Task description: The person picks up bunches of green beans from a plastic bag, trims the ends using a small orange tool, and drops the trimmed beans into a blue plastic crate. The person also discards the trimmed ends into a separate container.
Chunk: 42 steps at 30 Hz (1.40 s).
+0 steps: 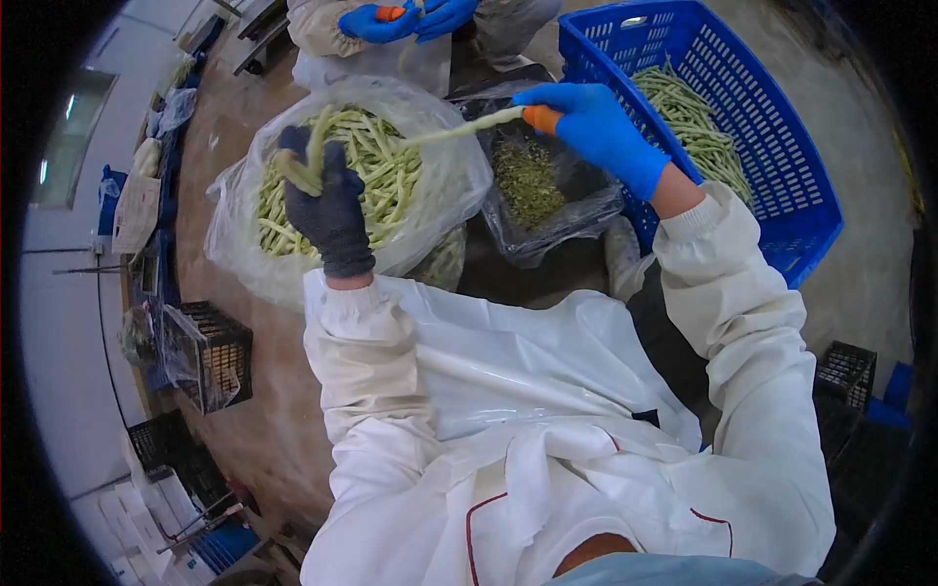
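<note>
My left hand (327, 200), in a dark grey glove, is closed around some pale green beans (315, 146) above a clear plastic bag (454, 186) full of similar beans. In a blue glove, my right hand (598, 132) grips an orange-handled tool (542, 119). One long bean (464, 127) stretches from the tool's tip toward the bag. Below the tool lies a plastic-lined black tray (508, 244) with small green trimmings (528, 181). What the tool's blade looks like is hidden.
A blue crate (796, 186) holding green beans (694, 122) is at the right. Across from me, a co-worker's blue-gloved hands (376, 24) hold another orange tool (390, 14). Black crates (223, 361) stand at the left and others at the lower right.
</note>
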### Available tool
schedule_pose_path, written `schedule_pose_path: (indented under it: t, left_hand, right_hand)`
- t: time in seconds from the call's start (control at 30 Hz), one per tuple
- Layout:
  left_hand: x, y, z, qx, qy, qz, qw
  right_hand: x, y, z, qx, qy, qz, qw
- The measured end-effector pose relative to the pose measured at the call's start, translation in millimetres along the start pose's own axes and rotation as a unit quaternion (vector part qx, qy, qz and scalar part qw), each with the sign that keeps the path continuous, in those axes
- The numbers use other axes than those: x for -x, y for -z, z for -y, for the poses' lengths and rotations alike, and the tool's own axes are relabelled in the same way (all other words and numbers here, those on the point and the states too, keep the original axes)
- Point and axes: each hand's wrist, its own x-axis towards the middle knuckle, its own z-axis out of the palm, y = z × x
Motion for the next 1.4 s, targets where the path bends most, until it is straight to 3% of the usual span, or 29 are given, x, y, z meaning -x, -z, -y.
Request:
schedule_pose_path:
  t: [0.07, 0.17, 0.2, 0.27, 0.37, 0.43, 0.57, 0.67, 0.77, 0.87, 0.97, 1.03, 1.07, 1.13, 1.23, 1.3, 1.33, 1.4]
  left_hand:
    - [9, -9, -6, -0.073, 0.023, 0.14, 0.987]
    - [44, -39, 3, -0.105, 0.04, 0.296, 0.948]
    - [52, -48, 9, -0.106, -0.059, 0.297, 0.947]
    - [54, -51, 12, -0.148, 0.113, 0.269, 0.945]
    - [53, -54, 5, -0.181, 0.0, 0.251, 0.951]
    - [53, -55, 9, -0.203, -0.009, 0.248, 0.947]
    - [58, -56, 12, -0.195, 0.057, 0.23, 0.952]
    - [58, -57, 9, -0.205, 0.064, 0.229, 0.949]
    - [61, -58, 10, -0.155, 0.058, 0.238, 0.957]
    - [65, -60, 8, -0.03, 0.134, 0.234, 0.963]
    - [56, -54, -11, 0.161, 0.139, 0.215, 0.953]
    - [28, -36, -8, 0.252, 0.102, 0.164, 0.948]
    - [12, -15, -4, 0.292, 0.112, 0.128, 0.941]
    - [-14, 23, -2, 0.478, 0.082, 0.178, 0.856]
    - [-29, 51, 1, 0.529, 0.107, 0.115, 0.834]
    - [-20, 43, -2, 0.568, 0.149, 0.108, 0.802]
    - [-16, 37, 0, 0.554, 0.146, 0.123, 0.81]
    - [-9, 22, 2, 0.588, 0.192, 0.163, 0.768]
  right_hand:
    - [5, -8, -9, 0.071, 0.175, -0.049, 0.981]
    - [15, -17, 13, 0.079, 0.202, -0.008, 0.976]
    - [18, -17, 18, 0.064, 0.189, 0.006, 0.98]
    - [19, -16, 25, 0.034, 0.164, 0.03, 0.985]
    - [21, -15, 21, 0.07, 0.19, 0.022, 0.979]
    - [24, -11, 31, 0.182, 0.186, 0.022, 0.965]
    - [26, -9, 28, 0.296, 0.192, 0.025, 0.935]
    - [26, -7, 28, 0.209, 0.178, 0.032, 0.961]
    - [27, -6, 31, 0.182, 0.15, 0.029, 0.971]
    - [25, -4, 44, -0.027, -0.02, 0.069, 0.997]
    - [14, -6, 22, -0.339, -0.098, 0.116, 0.928]
    - [5, -3, -4, -0.084, -0.143, 0.094, 0.982]
    - [3, 0, -17, 0.045, -0.163, 0.078, 0.983]
    - [-1, 11, -39, 0.3, -0.156, 0.106, 0.935]
    - [6, 8, -104, 0.274, -0.094, 0.146, 0.946]
    - [9, -2, -74, 0.322, -0.031, 0.065, 0.944]
    - [10, -4, -55, 0.346, -0.003, 0.025, 0.938]
    - [0, -5, -26, 0.158, 0.001, 0.098, 0.983]
